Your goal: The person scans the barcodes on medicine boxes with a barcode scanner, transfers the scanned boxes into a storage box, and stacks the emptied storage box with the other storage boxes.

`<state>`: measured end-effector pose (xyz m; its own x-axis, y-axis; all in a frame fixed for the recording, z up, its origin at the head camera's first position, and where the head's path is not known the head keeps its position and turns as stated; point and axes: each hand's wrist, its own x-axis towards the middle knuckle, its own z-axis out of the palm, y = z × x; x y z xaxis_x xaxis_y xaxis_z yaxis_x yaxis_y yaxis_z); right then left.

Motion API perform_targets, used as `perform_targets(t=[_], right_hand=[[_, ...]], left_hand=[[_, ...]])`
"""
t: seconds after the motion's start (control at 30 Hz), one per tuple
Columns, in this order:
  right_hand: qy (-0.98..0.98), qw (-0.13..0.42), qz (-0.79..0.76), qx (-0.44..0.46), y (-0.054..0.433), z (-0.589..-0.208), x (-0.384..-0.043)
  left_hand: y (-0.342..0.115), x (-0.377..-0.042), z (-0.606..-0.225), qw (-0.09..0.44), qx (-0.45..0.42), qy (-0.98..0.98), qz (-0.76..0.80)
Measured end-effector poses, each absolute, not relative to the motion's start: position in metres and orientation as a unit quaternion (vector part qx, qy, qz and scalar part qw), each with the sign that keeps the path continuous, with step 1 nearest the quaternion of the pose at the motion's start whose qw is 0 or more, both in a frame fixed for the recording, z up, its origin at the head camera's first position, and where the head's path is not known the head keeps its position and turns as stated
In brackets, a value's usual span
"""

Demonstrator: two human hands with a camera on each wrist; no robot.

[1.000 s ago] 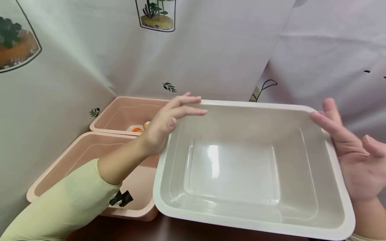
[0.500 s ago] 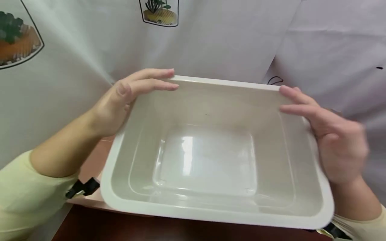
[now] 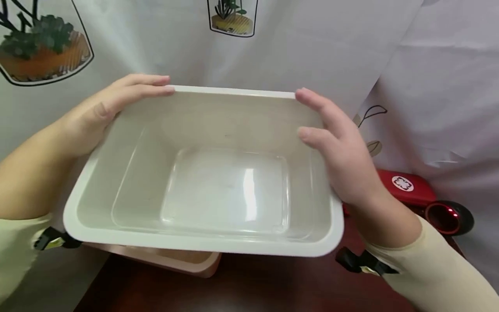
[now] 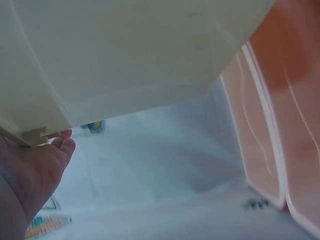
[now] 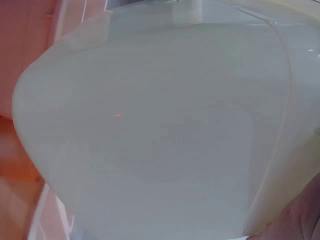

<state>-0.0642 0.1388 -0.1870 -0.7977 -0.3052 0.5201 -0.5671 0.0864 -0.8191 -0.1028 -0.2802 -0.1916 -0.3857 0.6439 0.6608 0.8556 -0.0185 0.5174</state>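
Observation:
A large off-white plastic bin [image 3: 226, 186] is held up in the air, tilted so that its inside faces the head camera. My left hand [image 3: 97, 108] grips its rim at the far left corner, with fingers laid along the top edge. On the other side my right hand [image 3: 343, 151] holds the right rim, one finger on the far edge and the thumb over the inner wall. From below, the left wrist view shows the bin's outer wall [image 4: 125, 55] and my curled left fingers [image 4: 62, 147] under the rim. The right wrist view is mostly filled by the bin's outside [image 5: 150, 125].
A pink bin [image 3: 206, 268] stands under the white one, mostly hidden; two pink walls [image 4: 255, 120] show in the left wrist view. A red case [image 3: 407, 186] and a black round device [image 3: 448, 219] with red lights lie right on the dark red-brown table [image 3: 265, 286].
Both hands have carried the white bin left and upward, over the pink bins, which it now largely covers. The red case and black device have come into view.

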Motion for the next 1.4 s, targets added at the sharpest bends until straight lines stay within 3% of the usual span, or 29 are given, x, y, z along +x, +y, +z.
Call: perform_targets(t=[0.2, 0.43, 0.67, 0.9, 1.17, 1.4], right_hand=[[-0.733, 0.110, 0.612, 0.277, 0.114, -0.182, -0.077], [-0.697, 0.113, 0.655, 0.268, 0.080, -0.208, -0.085], [-0.640, 0.111, 0.705, 0.284, 0.040, -0.216, -0.079], [-0.750, 0.097, 0.579, 0.305, 0.016, -0.230, -0.076], [-0.781, 0.130, 0.493, 0.360, 0.012, -0.254, -0.066], [-0.771, 0.049, 0.561, 0.299, 0.011, -0.243, -0.055]], left_hand=[[-0.311, -0.106, -0.181, 0.104, -0.507, -0.749, -0.413], [-0.340, -0.101, -0.174, 0.136, -0.338, -0.910, -0.200], [-0.363, -0.091, -0.175, 0.094, -0.232, -0.955, -0.159], [-0.389, -0.096, -0.186, 0.081, -0.195, -0.966, -0.151], [-0.379, -0.103, -0.205, 0.059, -0.189, -0.959, -0.200], [-0.374, -0.109, -0.199, 0.039, -0.204, -0.954, -0.219]])
